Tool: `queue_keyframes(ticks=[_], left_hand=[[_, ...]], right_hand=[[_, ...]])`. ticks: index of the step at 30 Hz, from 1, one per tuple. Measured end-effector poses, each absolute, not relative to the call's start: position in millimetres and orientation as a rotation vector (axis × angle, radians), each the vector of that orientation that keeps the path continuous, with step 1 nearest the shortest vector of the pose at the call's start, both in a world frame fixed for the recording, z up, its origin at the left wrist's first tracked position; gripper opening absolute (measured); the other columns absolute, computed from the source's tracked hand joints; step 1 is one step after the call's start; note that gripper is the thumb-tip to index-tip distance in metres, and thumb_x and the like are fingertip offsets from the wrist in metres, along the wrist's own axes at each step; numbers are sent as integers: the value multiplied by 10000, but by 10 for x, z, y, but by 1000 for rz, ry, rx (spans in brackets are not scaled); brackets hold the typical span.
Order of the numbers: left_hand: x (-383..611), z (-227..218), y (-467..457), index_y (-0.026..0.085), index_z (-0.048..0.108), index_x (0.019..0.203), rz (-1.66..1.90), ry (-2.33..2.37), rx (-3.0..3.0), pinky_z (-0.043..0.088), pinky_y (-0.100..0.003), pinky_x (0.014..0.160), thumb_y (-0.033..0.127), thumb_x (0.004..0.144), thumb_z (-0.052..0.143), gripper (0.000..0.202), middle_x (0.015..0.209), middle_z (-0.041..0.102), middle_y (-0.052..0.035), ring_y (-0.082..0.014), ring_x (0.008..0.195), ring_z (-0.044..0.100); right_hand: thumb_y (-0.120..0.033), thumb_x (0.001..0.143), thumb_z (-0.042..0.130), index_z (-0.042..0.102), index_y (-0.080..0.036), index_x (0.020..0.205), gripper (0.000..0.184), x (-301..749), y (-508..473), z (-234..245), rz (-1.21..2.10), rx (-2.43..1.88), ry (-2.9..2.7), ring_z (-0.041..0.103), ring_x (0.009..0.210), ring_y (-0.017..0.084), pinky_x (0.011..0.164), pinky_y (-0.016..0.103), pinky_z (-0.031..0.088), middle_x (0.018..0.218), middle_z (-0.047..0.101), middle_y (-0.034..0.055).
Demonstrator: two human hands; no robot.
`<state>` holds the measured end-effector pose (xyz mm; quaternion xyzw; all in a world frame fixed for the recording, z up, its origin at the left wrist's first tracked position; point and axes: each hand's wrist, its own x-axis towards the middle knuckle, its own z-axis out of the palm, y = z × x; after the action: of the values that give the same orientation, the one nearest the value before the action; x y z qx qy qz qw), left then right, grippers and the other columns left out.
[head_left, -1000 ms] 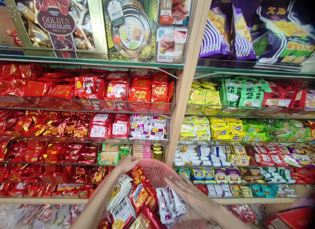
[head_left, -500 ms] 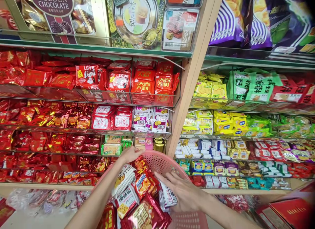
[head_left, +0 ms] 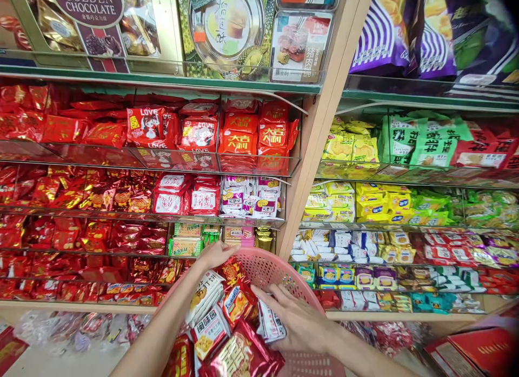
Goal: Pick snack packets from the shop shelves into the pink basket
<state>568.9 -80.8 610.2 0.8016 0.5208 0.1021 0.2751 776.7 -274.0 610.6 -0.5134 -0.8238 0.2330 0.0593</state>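
Observation:
A pink plastic basket [head_left: 271,266] is held in front of the shelves, filled with snack packets in red, white and orange wrappers. My left hand [head_left: 215,254] grips the basket's far left rim, fingers curled over it. Inside the basket, my right hand [head_left: 292,318] is closed around several white and purple packets [head_left: 269,324], pressing them down beside a shiny red packet [head_left: 239,352].
Shelves of packaged snacks fill the view: red packets [head_left: 101,204] on the left, yellow, green and blue ones [head_left: 405,209] on the right. A beige upright post [head_left: 320,128] divides them. Gift boxes [head_left: 93,20] stand on top. Red cartons [head_left: 478,350] lie at the lower right.
My right hand has moved left and deeper into the basket with the white and purple packets. The view has tilted slightly down. My left hand has kept its hold on the rim.

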Motion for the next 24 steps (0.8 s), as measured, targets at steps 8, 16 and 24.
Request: queue_keyframes(ticks=[8, 16, 24], left_hand=[[5695, 6119, -802, 218, 437, 486, 303, 1374, 2157, 361, -296, 594, 733, 698, 403, 558, 457, 444, 20, -191, 523, 510], [5683, 6096, -783, 214, 528, 542, 284, 1373, 2168, 362, -292, 602, 711, 708, 418, 535, 511, 527, 9, -198, 550, 538], [5655, 6050, -743, 215, 605, 588, 284, 1347, 2182, 361, -291, 594, 758, 703, 381, 599, 524, 559, 4, -209, 580, 565]], right_hand=[[-392, 670, 724, 9, -337, 1448, 1058, 7826, -2716, 6102, 673, -1485, -2468, 337, 1295, 337, 1080, 514, 290, 1413, 354, 98], [-489, 690, 689, -11, -316, 1451, 1047, 7862, -2712, 6136, 756, -1488, -2446, 204, 1376, 335, 1114, 523, 234, 1531, 195, 89], [-548, 662, 701, -5, -307, 1454, 1088, 7852, -2718, 6096, 674, -1416, -2431, 241, 1359, 346, 1097, 522, 277, 1520, 220, 105]])
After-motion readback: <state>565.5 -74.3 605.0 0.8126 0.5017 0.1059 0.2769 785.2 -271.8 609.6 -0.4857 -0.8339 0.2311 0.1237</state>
